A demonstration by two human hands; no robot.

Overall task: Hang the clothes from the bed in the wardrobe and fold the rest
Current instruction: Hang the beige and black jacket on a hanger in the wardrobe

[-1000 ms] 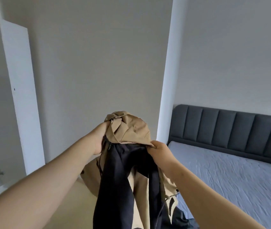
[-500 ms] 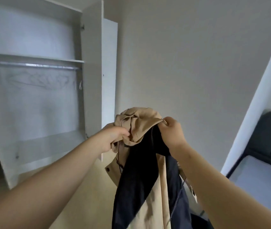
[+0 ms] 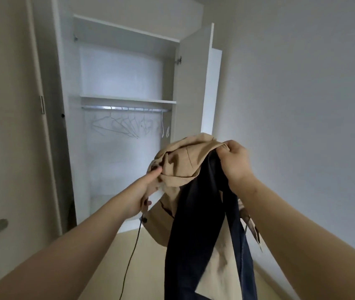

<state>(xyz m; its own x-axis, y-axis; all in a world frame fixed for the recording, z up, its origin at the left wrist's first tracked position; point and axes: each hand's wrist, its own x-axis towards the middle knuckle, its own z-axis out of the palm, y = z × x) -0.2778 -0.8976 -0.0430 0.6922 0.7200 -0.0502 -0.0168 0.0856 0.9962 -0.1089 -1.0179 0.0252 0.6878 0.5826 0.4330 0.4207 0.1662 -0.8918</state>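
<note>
Your left hand [image 3: 145, 191] and right hand [image 3: 236, 163] both grip the bunched top of the tan-and-navy jacket [image 3: 185, 161] at frame centre, lower right of the hangers [image 3: 126, 126]; it looks soft, limp and light, so hold it by collar or shoulders.

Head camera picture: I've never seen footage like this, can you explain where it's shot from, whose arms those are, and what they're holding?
There is no machine here. The camera sits on a person's head and looks forward and down, so the two bare arms are the wearer's own. The left hand and the right hand both grip a bunched beige jacket with dark navy fabric hanging from it; whether that is lining or a second garment I cannot tell. Ahead stands an open white wardrobe, with empty wire hangers on its rail.
</note>
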